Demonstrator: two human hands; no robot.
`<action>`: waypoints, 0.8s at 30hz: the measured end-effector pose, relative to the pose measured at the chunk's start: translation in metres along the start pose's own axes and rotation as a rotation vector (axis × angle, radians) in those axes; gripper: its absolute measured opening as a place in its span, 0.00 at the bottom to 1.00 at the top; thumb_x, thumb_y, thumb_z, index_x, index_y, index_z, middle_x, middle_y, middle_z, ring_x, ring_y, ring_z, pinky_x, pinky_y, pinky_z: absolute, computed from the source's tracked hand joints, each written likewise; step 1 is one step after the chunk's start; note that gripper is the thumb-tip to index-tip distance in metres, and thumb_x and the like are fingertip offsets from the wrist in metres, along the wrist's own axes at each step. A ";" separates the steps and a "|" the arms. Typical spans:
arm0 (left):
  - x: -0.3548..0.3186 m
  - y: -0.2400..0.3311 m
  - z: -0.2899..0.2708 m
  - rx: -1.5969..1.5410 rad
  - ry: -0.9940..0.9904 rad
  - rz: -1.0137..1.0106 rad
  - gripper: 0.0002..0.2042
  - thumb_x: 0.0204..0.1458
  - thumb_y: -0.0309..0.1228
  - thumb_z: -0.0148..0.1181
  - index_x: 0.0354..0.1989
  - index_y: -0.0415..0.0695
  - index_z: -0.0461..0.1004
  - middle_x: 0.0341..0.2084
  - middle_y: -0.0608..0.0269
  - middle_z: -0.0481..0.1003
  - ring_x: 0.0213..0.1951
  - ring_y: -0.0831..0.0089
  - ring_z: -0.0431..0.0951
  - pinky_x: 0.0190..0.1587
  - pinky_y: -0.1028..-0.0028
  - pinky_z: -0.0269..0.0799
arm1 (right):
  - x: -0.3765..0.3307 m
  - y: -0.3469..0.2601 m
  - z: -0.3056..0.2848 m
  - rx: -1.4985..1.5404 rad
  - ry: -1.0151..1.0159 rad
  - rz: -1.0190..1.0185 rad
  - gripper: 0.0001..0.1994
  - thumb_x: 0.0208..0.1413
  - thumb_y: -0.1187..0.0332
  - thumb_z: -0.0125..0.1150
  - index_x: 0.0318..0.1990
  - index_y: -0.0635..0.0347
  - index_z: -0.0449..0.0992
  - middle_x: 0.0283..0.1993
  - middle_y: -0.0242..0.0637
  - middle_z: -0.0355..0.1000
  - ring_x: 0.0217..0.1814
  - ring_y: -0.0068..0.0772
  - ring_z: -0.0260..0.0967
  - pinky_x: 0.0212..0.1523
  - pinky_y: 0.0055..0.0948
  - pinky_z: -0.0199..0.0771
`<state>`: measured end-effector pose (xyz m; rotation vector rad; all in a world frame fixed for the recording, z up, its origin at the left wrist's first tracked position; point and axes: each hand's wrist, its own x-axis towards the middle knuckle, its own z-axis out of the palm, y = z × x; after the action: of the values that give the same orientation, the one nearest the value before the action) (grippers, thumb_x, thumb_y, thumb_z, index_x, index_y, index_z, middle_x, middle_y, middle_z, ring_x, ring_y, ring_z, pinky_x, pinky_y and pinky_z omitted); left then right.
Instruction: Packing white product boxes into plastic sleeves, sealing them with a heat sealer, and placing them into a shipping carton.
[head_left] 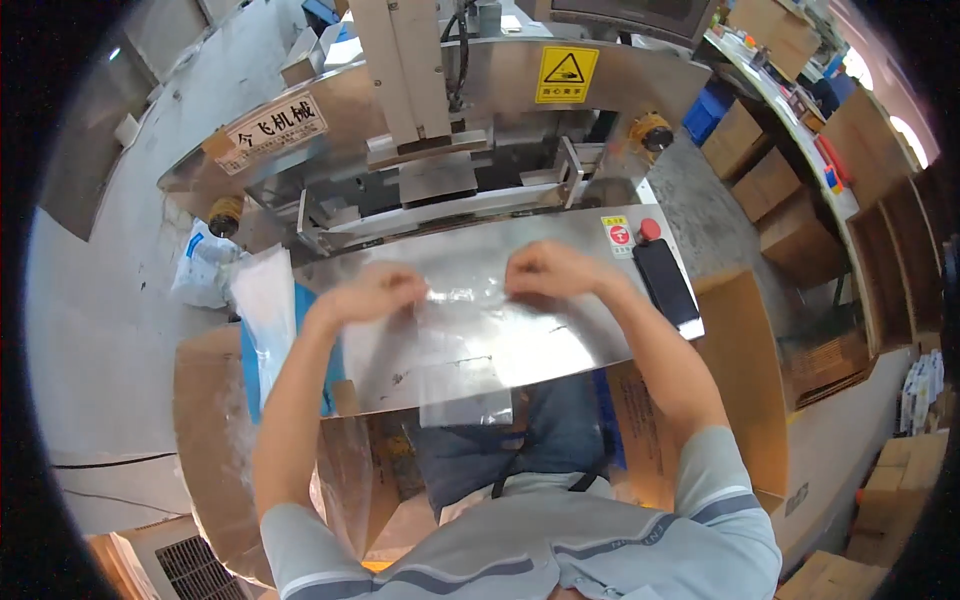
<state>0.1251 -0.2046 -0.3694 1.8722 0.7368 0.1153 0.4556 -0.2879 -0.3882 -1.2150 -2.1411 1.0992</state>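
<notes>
Gripping a clear plastic bag point(465, 352) between fingers and thumb at its upper corners, the left hand point(382, 290) and right hand point(552, 270) (both slightly blurred) hold it over the metal table point(565, 325); its lower end overhangs the front edge. A black rectangular object point(664, 282) lies at right, beside a red button point(649, 230).

Grey short-sleeved shirt point(485, 542), dark sleeve bands point(725, 507); blue jeans point(562, 428).
</notes>
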 end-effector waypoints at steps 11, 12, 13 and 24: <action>0.127 0.002 -0.100 0.134 0.145 -0.295 0.17 0.48 0.39 0.74 0.43 0.45 0.80 0.39 0.67 0.78 0.44 0.80 0.76 0.47 0.77 0.75 | 0.118 0.029 -0.075 -0.596 0.279 0.160 0.12 0.57 0.63 0.56 0.38 0.63 0.79 0.41 0.52 0.77 0.43 0.57 0.75 0.43 0.46 0.75; 0.131 -0.001 -0.097 0.134 0.146 -0.294 0.17 0.48 0.39 0.74 0.43 0.45 0.80 0.39 0.67 0.78 0.44 0.80 0.76 0.47 0.77 0.75 | 0.120 0.027 -0.071 -0.597 0.279 0.160 0.12 0.57 0.63 0.56 0.38 0.63 0.79 0.41 0.52 0.77 0.43 0.57 0.75 0.43 0.46 0.75; 0.133 -0.009 -0.096 0.166 0.236 -0.224 0.19 0.47 0.39 0.75 0.45 0.44 0.79 0.40 0.65 0.78 0.46 0.78 0.76 0.49 0.75 0.74 | 0.124 0.020 -0.062 -0.604 0.293 0.214 0.11 0.57 0.64 0.56 0.38 0.62 0.79 0.42 0.52 0.77 0.44 0.57 0.75 0.43 0.47 0.75; 0.015 0.018 0.118 0.685 0.705 -0.005 0.33 0.55 0.41 0.64 0.65 0.34 0.62 0.64 0.37 0.62 0.67 0.42 0.60 0.68 0.44 0.51 | 0.108 -0.004 0.024 -0.806 0.495 0.051 0.31 0.55 0.57 0.64 0.62 0.63 0.67 0.67 0.52 0.64 0.72 0.54 0.58 0.66 0.51 0.61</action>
<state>0.1928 -0.2960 -0.4077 2.5043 1.3863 0.6051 0.3813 -0.2070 -0.3999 -1.6501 -2.1796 -0.1287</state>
